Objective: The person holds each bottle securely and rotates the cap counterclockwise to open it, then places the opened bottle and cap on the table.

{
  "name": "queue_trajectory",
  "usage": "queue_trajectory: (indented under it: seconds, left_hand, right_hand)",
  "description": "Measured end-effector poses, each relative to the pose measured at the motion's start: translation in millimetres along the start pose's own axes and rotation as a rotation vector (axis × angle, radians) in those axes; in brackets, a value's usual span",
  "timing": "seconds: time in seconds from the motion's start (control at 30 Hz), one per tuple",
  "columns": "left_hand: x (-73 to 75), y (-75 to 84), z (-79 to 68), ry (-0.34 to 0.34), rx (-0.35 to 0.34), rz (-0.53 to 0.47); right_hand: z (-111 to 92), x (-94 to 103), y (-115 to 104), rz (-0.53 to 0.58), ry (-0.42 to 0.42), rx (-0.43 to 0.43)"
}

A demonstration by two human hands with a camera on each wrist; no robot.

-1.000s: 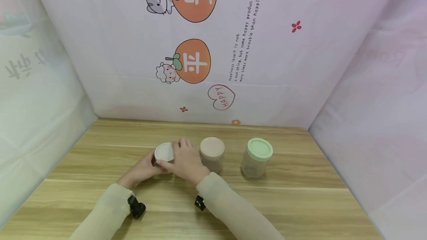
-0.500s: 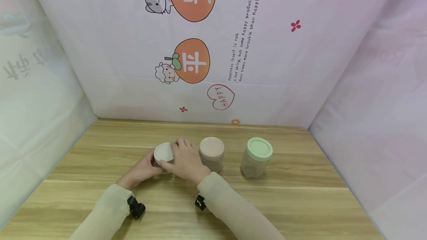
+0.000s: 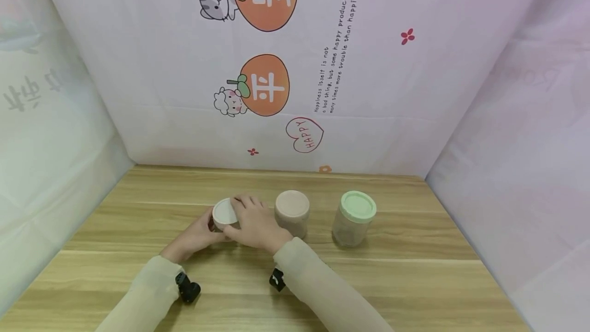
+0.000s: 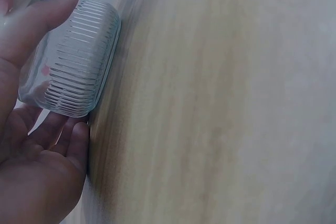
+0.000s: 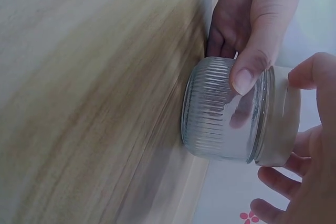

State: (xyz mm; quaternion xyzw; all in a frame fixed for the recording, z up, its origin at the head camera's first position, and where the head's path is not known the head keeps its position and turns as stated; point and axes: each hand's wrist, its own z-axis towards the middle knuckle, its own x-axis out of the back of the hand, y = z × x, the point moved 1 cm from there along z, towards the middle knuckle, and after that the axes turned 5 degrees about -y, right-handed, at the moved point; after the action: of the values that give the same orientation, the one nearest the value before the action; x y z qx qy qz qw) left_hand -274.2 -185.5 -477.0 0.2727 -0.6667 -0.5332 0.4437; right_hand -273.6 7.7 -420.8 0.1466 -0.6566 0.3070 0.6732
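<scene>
A clear glass jar point(image 5: 215, 108) with a ribbed lower body stands upright on the wooden table. My left hand point(image 3: 198, 234) grips its side; in the left wrist view the thumb lies across the glass point(image 4: 79, 59) and the other fingers are behind it. Over the white lid point(image 3: 224, 213) sits my right hand point(image 3: 255, 224), pinching the rim between thumb and fingers. From the right wrist view, the lid sits on the jar's mouth. That hand hides the lid's right part in the head view.
Close to the right hand stands a jar with a pinkish-beige lid point(image 3: 292, 204). Farther right is a clear jar with a light green lid point(image 3: 358, 206). A printed white cloth point(image 3: 369, 132) rises behind the wooden table point(image 3: 415, 281), with more cloth at both sides.
The right hand has turned slightly on the white lid: its fingertips have shifted a little left and its thumb a little nearer the person. The left hand and jars look nearly still.
</scene>
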Motion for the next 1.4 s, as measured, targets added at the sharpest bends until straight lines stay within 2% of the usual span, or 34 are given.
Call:
queue_trajectory:
  seconds: [0.27,0.57,0.73,0.93,1.03,1.2,1.4]
  left_hand:
    - [-0.9,-0.2,-1.3,-0.006,-0.009,-0.005]
    - [-0.6,1.5,-4.2,-0.004,0.02,0.005]
    - [-1.3,1.6,-4.4,-0.002,0.018,0.01]
    - [-2.2,0.6,-2.1,0.027,0.062,0.01]
    - [-1.6,0.4,-1.4,0.035,0.081,0.015]
    - [-0.7,0.8,-1.5,0.023,0.081,0.009]
    - [-1.8,1.5,-1.8,0.015,0.067,-0.005]
  right_hand:
    - [1.2,-4.2,3.2,0.07,-0.046,0.034]
    - [-0.2,-5.4,2.7,0.071,-0.059,0.049]
    - [-1.9,-3.6,-2.3,0.053,0.005,0.032]
    - [-1.7,-1.2,-8.2,0.007,0.125,-0.062]
    - [-1.4,-0.4,-8.8,-0.012,0.152,-0.099]
    - [-1.5,-1.1,-7.8,-0.005,0.155,-0.13]
    - [0.4,-4.3,-6.0,-0.003,0.151,-0.128]
